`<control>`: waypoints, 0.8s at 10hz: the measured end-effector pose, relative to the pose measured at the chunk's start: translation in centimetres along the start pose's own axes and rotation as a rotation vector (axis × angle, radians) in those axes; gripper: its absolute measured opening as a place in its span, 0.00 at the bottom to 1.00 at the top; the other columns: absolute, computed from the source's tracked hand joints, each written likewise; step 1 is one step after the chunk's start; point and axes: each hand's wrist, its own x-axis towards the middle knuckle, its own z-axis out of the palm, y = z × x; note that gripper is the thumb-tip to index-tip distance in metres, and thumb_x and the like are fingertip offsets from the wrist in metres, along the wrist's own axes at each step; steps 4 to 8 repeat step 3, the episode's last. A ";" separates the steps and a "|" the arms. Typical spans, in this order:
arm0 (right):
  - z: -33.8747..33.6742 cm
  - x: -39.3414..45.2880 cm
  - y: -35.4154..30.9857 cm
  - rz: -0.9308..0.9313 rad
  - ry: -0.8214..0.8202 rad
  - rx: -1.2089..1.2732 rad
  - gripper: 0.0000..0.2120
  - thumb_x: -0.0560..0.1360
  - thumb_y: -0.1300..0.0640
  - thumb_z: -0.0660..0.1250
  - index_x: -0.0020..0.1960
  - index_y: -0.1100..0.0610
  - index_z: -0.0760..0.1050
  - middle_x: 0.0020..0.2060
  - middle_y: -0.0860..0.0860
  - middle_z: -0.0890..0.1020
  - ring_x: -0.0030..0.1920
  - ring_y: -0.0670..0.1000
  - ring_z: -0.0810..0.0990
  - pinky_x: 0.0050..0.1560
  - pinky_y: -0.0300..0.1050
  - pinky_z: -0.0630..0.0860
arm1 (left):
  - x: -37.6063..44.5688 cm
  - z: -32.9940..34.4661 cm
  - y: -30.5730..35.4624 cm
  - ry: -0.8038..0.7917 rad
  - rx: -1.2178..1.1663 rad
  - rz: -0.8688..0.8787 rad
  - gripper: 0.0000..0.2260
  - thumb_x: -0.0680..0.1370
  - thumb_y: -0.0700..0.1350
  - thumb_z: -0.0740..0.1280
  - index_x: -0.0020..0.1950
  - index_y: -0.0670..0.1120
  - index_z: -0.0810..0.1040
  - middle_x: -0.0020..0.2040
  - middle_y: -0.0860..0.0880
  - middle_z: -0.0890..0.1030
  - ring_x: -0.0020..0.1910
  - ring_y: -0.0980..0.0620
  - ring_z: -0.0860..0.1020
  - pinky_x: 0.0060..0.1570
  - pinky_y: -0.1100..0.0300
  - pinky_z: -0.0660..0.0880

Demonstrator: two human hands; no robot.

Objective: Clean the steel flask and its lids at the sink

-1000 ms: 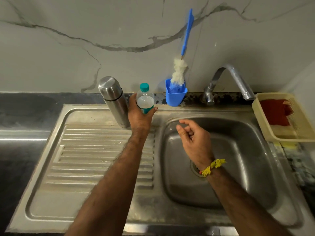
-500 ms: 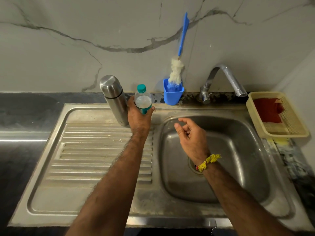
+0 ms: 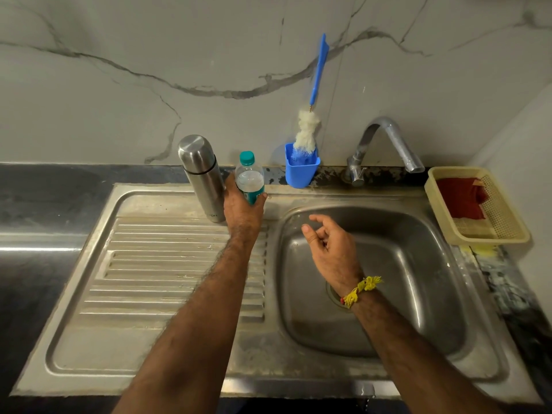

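A tall steel flask (image 3: pixel 202 174) stands upright with its lid on at the back of the ribbed drainboard (image 3: pixel 155 264). Just right of it my left hand (image 3: pixel 243 209) grips a small clear plastic bottle (image 3: pixel 249 177) with a teal cap, which is upright at the back rim of the sink. My right hand (image 3: pixel 330 249) hovers over the steel basin (image 3: pixel 403 264), palm turned left, fingers loosely curled and holding nothing. A yellow thread band is on that wrist.
A blue holder (image 3: pixel 300 168) with a blue-handled white bottle brush (image 3: pixel 309 130) stands behind the basin. The chrome tap (image 3: pixel 385 144) arches over the back right. A cream basket (image 3: pixel 478 204) with a red cloth sits at the right. Dark counter lies left.
Both hands hold much the same places; the left keeps its grip on the plastic bottle. The view has drifted slightly, and the right hand's fingers have loosened a little.
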 end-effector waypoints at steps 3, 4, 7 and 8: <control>-0.5 0.0 -0.3 0.004 0.008 -0.005 0.18 0.81 0.51 0.66 0.66 0.61 0.75 0.31 0.46 0.77 0.34 0.46 0.77 0.43 0.49 0.81 | -1.1 -0.1 0.3 0.005 -0.023 -0.084 0.39 0.74 0.42 0.78 0.79 0.47 0.60 0.74 0.45 0.72 0.74 0.45 0.70 0.71 0.49 0.69; -0.5 0.0 -0.3 0.004 0.008 -0.005 0.18 0.81 0.51 0.66 0.66 0.61 0.75 0.31 0.46 0.77 0.34 0.46 0.77 0.43 0.49 0.81 | -1.1 -0.1 0.3 0.005 -0.023 -0.084 0.39 0.74 0.42 0.78 0.79 0.47 0.60 0.74 0.45 0.72 0.74 0.45 0.70 0.71 0.49 0.69; -0.5 0.0 -0.3 0.004 0.008 -0.005 0.18 0.81 0.51 0.66 0.66 0.61 0.75 0.31 0.46 0.77 0.34 0.46 0.77 0.43 0.49 0.81 | -1.1 -0.1 0.3 0.005 -0.023 -0.084 0.39 0.74 0.42 0.78 0.79 0.47 0.60 0.74 0.45 0.72 0.74 0.45 0.70 0.71 0.49 0.69; -0.5 0.0 -0.3 0.004 0.008 -0.005 0.18 0.81 0.51 0.66 0.66 0.61 0.75 0.31 0.46 0.77 0.34 0.46 0.77 0.43 0.49 0.81 | -1.1 -0.1 0.3 0.005 -0.023 -0.084 0.39 0.74 0.42 0.78 0.79 0.47 0.60 0.74 0.45 0.72 0.74 0.45 0.70 0.71 0.49 0.69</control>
